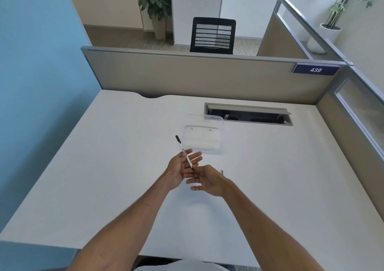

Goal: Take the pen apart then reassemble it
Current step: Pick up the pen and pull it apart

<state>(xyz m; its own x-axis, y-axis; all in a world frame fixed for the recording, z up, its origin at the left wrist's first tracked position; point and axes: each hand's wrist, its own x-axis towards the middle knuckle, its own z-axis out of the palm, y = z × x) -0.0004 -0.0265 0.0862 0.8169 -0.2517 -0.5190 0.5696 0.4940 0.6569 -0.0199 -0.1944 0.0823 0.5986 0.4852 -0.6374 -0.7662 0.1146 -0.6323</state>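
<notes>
**Pen held over the desk, both hands at it**

I watched through the head camera as both forearms reached out over the white desk [116,166]. The left hand [179,171] was turned palm-up with its fingers spread loosely, and the pen [184,152] lay across them, pinched near its middle by the thumb and forefinger. The pen was tilted, its black cap end pointing up and away to the left, its lower tip pointing down toward the right hand [206,181].

The right hand sat just beside the left, its back toward me, fingers curled inward toward the pen's lower end. I could not tell whether those fingers were actually gripping the tip or only touching it; the contact point was hidden behind the hand.

A small dark sliver [222,172] lay on the desk just right of the right hand; it was too small for me to identify.

Beyond the hands, a clear plastic box [204,137] rested on the desk, apart from them, with something white inside. Behind it was the open cable slot [249,115], and the divider [187,73] carried a blue tag [315,69] reading 439.
</notes>
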